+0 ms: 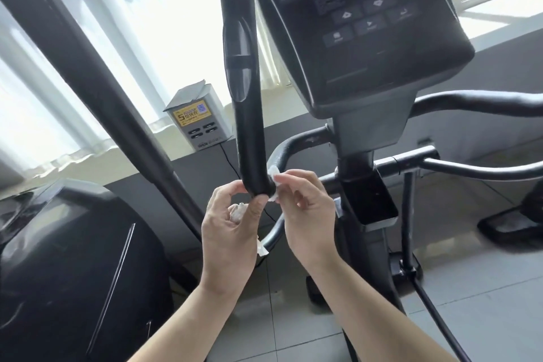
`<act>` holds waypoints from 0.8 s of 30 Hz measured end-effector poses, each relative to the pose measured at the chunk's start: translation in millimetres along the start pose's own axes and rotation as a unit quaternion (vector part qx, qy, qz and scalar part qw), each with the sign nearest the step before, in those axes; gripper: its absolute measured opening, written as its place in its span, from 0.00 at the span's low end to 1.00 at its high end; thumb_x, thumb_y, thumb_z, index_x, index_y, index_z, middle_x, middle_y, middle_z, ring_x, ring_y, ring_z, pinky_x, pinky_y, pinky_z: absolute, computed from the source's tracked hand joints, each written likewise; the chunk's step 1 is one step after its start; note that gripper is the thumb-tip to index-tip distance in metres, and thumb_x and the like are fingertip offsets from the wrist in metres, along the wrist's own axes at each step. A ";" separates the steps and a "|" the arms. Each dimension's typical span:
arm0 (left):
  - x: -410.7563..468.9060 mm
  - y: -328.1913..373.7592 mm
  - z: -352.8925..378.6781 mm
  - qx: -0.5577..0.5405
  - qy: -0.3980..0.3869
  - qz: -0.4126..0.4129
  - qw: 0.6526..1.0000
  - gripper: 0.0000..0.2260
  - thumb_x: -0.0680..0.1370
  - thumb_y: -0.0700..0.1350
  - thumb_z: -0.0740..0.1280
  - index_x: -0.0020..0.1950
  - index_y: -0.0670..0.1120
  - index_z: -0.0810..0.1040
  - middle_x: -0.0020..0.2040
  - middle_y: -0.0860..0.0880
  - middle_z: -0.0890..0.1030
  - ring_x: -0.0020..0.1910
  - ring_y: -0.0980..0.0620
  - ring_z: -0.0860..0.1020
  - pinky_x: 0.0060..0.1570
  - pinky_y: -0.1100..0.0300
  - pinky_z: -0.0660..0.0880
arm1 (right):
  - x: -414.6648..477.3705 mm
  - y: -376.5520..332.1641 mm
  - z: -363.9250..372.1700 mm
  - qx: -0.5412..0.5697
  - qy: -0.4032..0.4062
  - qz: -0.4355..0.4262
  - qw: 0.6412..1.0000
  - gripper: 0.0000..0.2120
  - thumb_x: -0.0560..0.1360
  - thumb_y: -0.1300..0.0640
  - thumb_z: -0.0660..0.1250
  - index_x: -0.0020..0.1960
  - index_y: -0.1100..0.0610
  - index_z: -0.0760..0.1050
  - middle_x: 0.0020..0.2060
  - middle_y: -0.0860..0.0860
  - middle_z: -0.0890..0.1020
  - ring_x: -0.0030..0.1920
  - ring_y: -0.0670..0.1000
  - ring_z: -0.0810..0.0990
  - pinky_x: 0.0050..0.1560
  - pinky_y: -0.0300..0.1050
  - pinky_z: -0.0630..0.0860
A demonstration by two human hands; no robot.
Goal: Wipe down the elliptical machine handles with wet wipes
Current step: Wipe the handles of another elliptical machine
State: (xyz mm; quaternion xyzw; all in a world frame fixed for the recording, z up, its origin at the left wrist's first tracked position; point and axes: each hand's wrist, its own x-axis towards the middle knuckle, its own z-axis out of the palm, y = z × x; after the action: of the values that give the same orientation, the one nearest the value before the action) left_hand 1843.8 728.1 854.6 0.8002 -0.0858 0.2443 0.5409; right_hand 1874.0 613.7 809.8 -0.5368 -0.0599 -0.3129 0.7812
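Both hands, the left hand (pixel 232 223) and right hand (pixel 305 203), are pinching a wet wipe (pixel 273 182) around the handle (pixel 249 132) base, probably needing an upward wiping stroke next.

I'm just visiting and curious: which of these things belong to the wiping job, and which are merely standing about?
In the job: upright black handle; white wet wipe; left hand; right hand.

Standing about: console; grey box with yellow label; neighbouring machine.
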 end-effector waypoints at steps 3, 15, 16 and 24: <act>-1.0 -0.7 1.0 -0.021 0.003 -0.013 1.000 0.11 0.76 0.54 0.74 0.56 0.56 0.80 0.31 0.49 0.72 0.25 0.41 0.68 0.32 0.46 0.74 | 29.4 17.3 1.0 -0.061 0.036 0.028 0.997 0.11 0.79 0.66 0.72 0.49 0.52 0.87 0.49 0.48 0.84 0.49 0.46 0.84 0.51 0.41 0.80; 3.4 -3.6 1.8 -0.055 -0.001 -0.004 0.998 0.08 0.76 0.50 0.76 0.53 0.57 0.81 0.38 0.50 0.72 0.27 0.50 0.67 0.34 0.54 0.69 | 107.9 50.5 9.2 -0.004 0.377 0.113 0.919 0.03 0.77 0.64 0.74 0.50 0.58 0.84 0.53 0.58 0.83 0.42 0.42 0.85 0.47 0.30 0.79; 4.1 -4.1 1.1 -0.055 -0.003 -0.002 0.999 0.08 0.75 0.50 0.76 0.53 0.57 0.81 0.39 0.49 0.73 0.27 0.50 0.67 0.34 0.55 0.69 | 108.6 50.1 13.2 -0.007 0.381 0.120 0.917 0.03 0.77 0.65 0.74 0.51 0.60 0.84 0.54 0.58 0.82 0.42 0.42 0.84 0.47 0.31 0.79; 6.6 -5.7 -1.2 -0.077 -0.010 0.006 0.997 0.09 0.74 0.50 0.77 0.52 0.56 0.82 0.38 0.51 0.73 0.26 0.51 0.66 0.31 0.57 0.67 | 78.7 50.6 16.2 0.022 0.162 0.213 0.963 0.13 0.77 0.71 0.68 0.44 0.55 0.85 0.37 0.48 0.86 0.39 0.49 0.84 0.42 0.38 0.81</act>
State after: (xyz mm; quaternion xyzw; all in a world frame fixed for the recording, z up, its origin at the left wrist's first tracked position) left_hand 1851.4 732.3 853.4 0.7580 -0.1148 0.2325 0.5985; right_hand 1968.6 605.9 809.8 -0.4617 0.1766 -0.2203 0.8409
